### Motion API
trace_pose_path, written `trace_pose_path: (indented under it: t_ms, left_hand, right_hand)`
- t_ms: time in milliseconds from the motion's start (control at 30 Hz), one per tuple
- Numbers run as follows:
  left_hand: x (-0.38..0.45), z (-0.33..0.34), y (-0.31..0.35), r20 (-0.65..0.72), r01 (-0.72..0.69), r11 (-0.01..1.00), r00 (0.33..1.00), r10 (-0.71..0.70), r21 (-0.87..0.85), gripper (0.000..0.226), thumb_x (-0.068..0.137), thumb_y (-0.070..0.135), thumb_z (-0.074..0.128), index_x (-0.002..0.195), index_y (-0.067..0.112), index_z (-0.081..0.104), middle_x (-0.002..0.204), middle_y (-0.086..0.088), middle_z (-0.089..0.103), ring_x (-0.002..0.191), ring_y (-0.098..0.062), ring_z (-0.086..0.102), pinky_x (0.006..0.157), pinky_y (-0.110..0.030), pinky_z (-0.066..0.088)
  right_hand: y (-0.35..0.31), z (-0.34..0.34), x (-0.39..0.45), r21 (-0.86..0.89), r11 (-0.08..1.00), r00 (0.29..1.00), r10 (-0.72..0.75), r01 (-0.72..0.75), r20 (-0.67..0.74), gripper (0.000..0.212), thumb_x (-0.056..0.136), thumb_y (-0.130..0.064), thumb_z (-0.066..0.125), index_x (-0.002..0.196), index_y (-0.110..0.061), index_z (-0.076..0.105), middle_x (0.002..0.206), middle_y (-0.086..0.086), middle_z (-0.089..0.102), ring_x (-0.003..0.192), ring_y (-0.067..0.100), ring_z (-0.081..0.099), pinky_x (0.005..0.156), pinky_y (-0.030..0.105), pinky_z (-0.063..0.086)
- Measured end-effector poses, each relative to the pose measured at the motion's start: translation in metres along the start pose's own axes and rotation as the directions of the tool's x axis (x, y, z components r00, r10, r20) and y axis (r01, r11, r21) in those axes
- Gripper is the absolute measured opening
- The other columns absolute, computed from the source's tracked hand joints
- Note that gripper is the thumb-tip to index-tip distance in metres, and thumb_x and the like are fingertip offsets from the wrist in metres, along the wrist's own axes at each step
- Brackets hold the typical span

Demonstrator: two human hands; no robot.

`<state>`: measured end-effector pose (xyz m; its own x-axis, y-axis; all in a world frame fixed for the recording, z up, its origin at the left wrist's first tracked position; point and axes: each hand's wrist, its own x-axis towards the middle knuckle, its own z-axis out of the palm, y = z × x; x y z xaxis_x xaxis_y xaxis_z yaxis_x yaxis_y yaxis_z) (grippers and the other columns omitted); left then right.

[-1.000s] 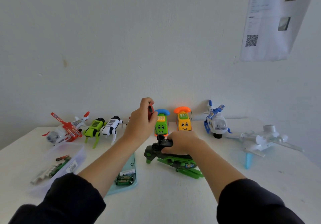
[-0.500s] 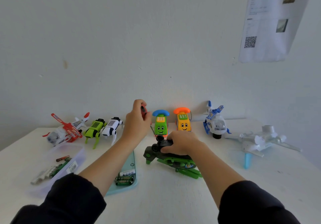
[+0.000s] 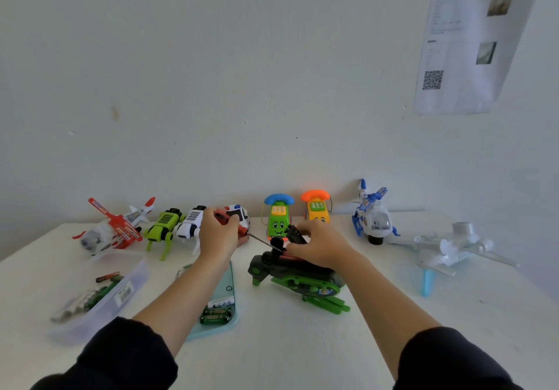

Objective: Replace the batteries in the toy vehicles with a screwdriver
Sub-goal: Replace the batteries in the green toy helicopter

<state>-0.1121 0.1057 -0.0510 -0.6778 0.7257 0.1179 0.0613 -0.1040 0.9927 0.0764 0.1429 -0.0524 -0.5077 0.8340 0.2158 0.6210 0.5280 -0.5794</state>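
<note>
Two hands worked over dark green helicopter (image 3: 298,274). Left hand (image 3: 219,236) gripped red-handled screwdriver (image 3: 242,230), its shaft slanting toward right hand. Right hand (image 3: 320,247) curled on helicopter's top, holding it down on table (image 3: 287,344) between both forearms.

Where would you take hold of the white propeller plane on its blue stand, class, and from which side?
Grip the white propeller plane round its fuselage, coming from above. The body is the thickest part and sits raised on a thin blue stand; the long wings stick out sideways and look flimsy. A hold across the middle, between the wings, probably keeps it balanced and lifts the stand too.
</note>
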Motion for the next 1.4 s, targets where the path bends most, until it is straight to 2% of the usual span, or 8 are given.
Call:
trace_pose_path:
  t_ms: [233, 433, 567, 833, 967, 1167, 1300, 1400]
  left_hand:
    - [-0.008, 0.005, 0.010, 0.051, -0.193, 0.972, 0.981, 0.188, 0.135, 0.024, 0.094, 0.006, 0.052, 0.116, 0.008, 0.043, 0.095, -0.005, 0.052, 0.075, -0.018, 0.061, 0.061, -0.031, 0.056]
    - [-0.016, 0.011, 0.018, 0.130, -0.354, 0.908, 0.934, 0.333, 0.222, 0.031, 0.094, 0.005, 0.050, 0.124, 0.011, 0.043, 0.088, 0.002, 0.048, 0.066, -0.006, 0.058, 0.055, -0.020, 0.055]
    - [-0.021, 0.011, 0.021, 0.162, -0.425, 0.879, 0.904, 0.397, 0.218, 0.035, 0.092, 0.008, 0.052, 0.123, 0.020, 0.041, 0.084, 0.004, 0.052, 0.080, -0.027, 0.066, 0.072, -0.051, 0.056]
    - [-0.036, 0.012, 0.014, 0.183, -0.575, 0.805, 0.816, 0.549, 0.147, 0.030, 0.094, 0.004, 0.050, 0.122, 0.012, 0.042, 0.077, 0.008, 0.049, 0.067, -0.010, 0.065, 0.070, -0.043, 0.058]
    - [-0.038, 0.013, 0.014, 0.182, -0.611, 0.777, 0.790, 0.586, 0.150, 0.027, 0.094, 0.005, 0.051, 0.118, 0.010, 0.042, 0.078, 0.009, 0.050, 0.070, -0.010, 0.066, 0.068, -0.039, 0.058]
    - [-0.043, 0.016, 0.018, 0.287, -0.773, 0.598, 0.634, 0.718, 0.212, 0.028, 0.092, 0.004, 0.055, 0.118, 0.003, 0.046, 0.075, 0.011, 0.050, 0.066, -0.016, 0.061, 0.059, -0.018, 0.047]
    - [-0.047, 0.020, 0.018, 0.404, -0.880, 0.404, 0.473, 0.783, 0.249, 0.028, 0.089, 0.004, 0.059, 0.116, 0.002, 0.050, 0.076, 0.005, 0.051, 0.058, -0.009, 0.049, 0.056, -0.020, 0.043]
    - [-0.044, 0.022, 0.016, 0.411, -0.878, 0.392, 0.475, 0.778, 0.274, 0.028, 0.090, 0.005, 0.059, 0.116, 0.003, 0.050, 0.075, 0.005, 0.051, 0.058, -0.012, 0.052, 0.051, -0.021, 0.042]
  right_hand:
    - [0.027, -0.004, -0.021, 0.316, 0.935, 0.986, 0.160, -0.163, 0.037, 0.035, 0.079, -0.032, 0.072, 0.108, -0.016, 0.058, 0.103, 0.000, 0.064, 0.097, 0.017, 0.062, 0.086, 0.029, 0.049]
    - [0.019, -0.009, -0.038, 0.035, 0.999, 0.990, 0.013, -0.018, 0.139, 0.054, 0.065, -0.037, 0.083, 0.107, -0.026, 0.050, 0.088, -0.018, 0.050, 0.090, 0.008, 0.055, 0.080, 0.020, 0.048]
    - [0.028, 0.007, -0.040, -0.066, 0.998, 0.994, -0.029, 0.022, -0.104, 0.047, 0.062, -0.044, 0.079, 0.097, -0.025, 0.055, 0.086, -0.012, 0.053, 0.087, 0.012, 0.052, 0.068, 0.018, 0.044]
    - [0.038, 0.067, -0.056, 0.103, 0.989, 0.848, -0.034, 0.103, -0.529, 0.078, 0.055, -0.049, 0.074, 0.123, -0.015, 0.058, 0.122, -0.008, 0.048, 0.111, 0.006, 0.032, 0.094, 0.015, 0.027]
    - [0.040, 0.073, -0.057, 0.180, 0.984, 0.863, 0.085, 0.007, -0.498, 0.078, 0.062, -0.037, 0.083, 0.132, -0.020, 0.052, 0.138, -0.001, 0.045, 0.132, 0.015, 0.028, 0.103, 0.019, 0.022]
    - [0.043, 0.079, -0.055, 0.148, 0.987, 0.878, 0.117, -0.054, -0.465, 0.092, 0.055, -0.070, 0.051, 0.136, -0.027, 0.048, 0.150, -0.005, 0.034, 0.144, 0.011, 0.006, 0.114, 0.052, 0.012]
    - [0.040, 0.077, -0.050, 0.092, 0.994, 0.901, 0.100, -0.067, -0.422, 0.092, 0.056, -0.069, 0.052, 0.138, -0.028, 0.044, 0.153, -0.006, 0.028, 0.144, 0.007, 0.002, 0.115, 0.053, 0.009]
    - [0.036, 0.069, -0.048, 0.061, 0.996, 0.917, 0.086, -0.068, -0.390, 0.092, 0.055, -0.070, 0.048, 0.138, -0.032, 0.042, 0.153, -0.005, 0.029, 0.145, 0.012, 0.006, 0.115, 0.052, 0.008]
